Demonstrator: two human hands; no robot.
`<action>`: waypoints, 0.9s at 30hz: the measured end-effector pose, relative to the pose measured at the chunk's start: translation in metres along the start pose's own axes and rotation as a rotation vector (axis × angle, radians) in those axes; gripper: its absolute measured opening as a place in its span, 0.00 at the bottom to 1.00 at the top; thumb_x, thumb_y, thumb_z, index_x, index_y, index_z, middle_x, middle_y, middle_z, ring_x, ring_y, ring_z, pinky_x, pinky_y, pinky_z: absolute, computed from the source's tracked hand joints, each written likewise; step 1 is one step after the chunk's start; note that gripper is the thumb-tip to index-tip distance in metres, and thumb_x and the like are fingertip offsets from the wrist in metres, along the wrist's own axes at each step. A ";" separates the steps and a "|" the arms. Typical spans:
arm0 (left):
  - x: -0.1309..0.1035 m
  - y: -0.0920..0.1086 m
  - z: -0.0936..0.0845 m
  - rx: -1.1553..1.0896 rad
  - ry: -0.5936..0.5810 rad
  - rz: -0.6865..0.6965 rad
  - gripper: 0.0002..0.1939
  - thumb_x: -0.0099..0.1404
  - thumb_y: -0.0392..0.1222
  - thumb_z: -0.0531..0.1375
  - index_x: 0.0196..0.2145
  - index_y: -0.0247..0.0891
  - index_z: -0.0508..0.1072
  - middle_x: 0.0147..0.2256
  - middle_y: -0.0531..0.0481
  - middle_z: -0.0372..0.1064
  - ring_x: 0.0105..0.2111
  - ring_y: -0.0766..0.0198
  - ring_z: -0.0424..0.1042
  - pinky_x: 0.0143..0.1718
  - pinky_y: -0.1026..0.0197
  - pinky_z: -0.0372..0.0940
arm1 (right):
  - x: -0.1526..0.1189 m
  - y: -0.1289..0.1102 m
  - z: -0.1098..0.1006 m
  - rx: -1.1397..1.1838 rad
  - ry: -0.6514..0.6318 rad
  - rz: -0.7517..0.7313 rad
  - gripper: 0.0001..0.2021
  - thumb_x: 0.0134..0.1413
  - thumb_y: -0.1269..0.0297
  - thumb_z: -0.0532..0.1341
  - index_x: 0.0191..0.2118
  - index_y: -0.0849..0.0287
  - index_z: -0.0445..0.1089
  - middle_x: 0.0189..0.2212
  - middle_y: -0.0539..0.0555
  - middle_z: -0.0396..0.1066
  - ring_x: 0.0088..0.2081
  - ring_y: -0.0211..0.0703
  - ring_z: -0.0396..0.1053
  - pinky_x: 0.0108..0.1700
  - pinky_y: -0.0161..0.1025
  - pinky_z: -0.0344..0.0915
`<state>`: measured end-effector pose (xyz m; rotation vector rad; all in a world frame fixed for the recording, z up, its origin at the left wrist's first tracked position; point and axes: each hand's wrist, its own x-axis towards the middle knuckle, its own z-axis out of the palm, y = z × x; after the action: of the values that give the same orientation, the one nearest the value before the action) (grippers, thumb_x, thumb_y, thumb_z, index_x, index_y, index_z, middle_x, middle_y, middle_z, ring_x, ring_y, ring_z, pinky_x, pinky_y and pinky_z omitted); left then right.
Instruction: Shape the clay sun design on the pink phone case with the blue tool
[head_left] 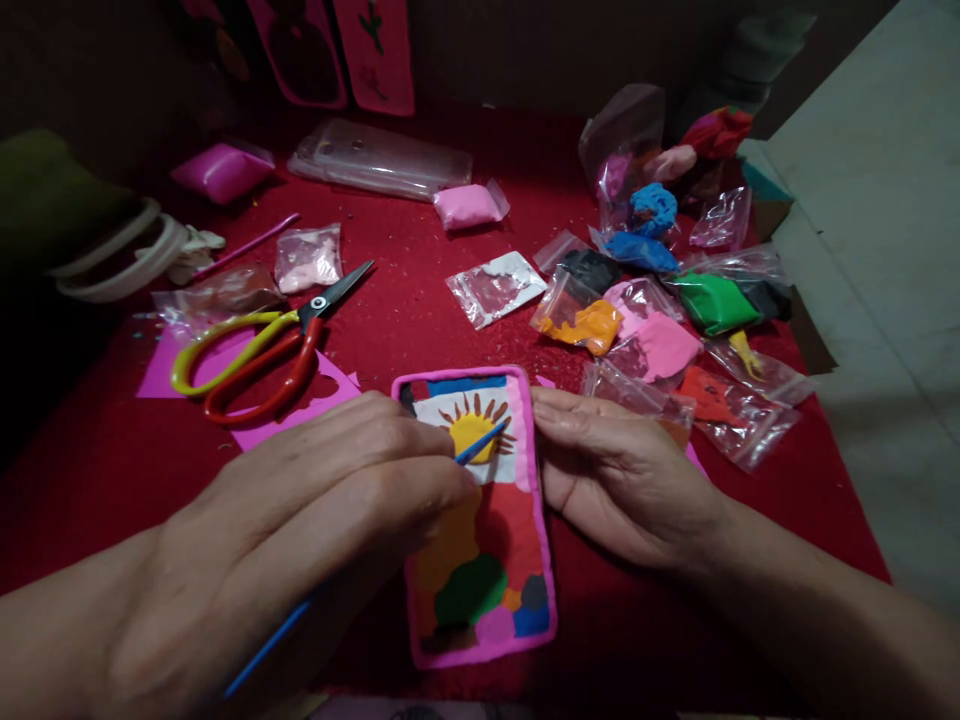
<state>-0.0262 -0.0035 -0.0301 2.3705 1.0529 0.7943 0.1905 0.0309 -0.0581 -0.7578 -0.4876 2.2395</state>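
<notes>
In the middle of the table lies a clay picture panel (506,525), rounded at the corners and edged with a pink clay roll. Coloured clay patches fill it, and near the top a yellow clay sun (466,437) with brown rays sits on white. My left hand (330,480) is closed around a thin blue clay modelling tool (484,441), its tip over the sun's right-hand rays; I cannot tell whether it touches. My right hand (622,465) grips the panel's right edge, thumb near the upper corner and fingers partly hidden.
Scissors (307,330) with yellow and red handles lie left, on pink sheet (337,380). Bags of coloured clay (652,335) crowd the right side, by the table's edge. Behind are a clear pouch (379,160) and a pink clay packet (469,205). White rings (142,255) stand far left.
</notes>
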 end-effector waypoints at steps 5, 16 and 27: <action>-0.005 0.000 0.005 0.032 0.136 -0.074 0.09 0.69 0.41 0.55 0.43 0.47 0.74 0.39 0.51 0.75 0.41 0.57 0.74 0.42 0.57 0.69 | 0.000 0.000 -0.001 -0.022 0.031 0.014 0.11 0.60 0.69 0.58 0.44 0.63 0.76 0.44 0.59 0.77 0.46 0.46 0.74 0.57 0.49 0.65; 0.006 0.004 0.004 -0.070 0.046 -0.075 0.09 0.72 0.42 0.52 0.45 0.47 0.71 0.37 0.49 0.73 0.41 0.59 0.72 0.39 0.59 0.69 | -0.001 -0.002 0.000 0.013 0.044 0.013 0.12 0.59 0.72 0.58 0.45 0.66 0.76 0.44 0.60 0.76 0.47 0.46 0.73 0.60 0.48 0.63; 0.003 -0.002 0.001 -0.047 0.007 -0.082 0.10 0.73 0.46 0.52 0.46 0.47 0.71 0.39 0.52 0.74 0.40 0.62 0.73 0.40 0.60 0.67 | -0.002 0.000 -0.002 0.000 0.008 0.003 0.12 0.60 0.71 0.58 0.46 0.66 0.76 0.41 0.58 0.76 0.44 0.43 0.73 0.57 0.47 0.65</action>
<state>-0.0248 0.0000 -0.0316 2.2716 1.1143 0.7897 0.1925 0.0302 -0.0585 -0.7675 -0.4833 2.2386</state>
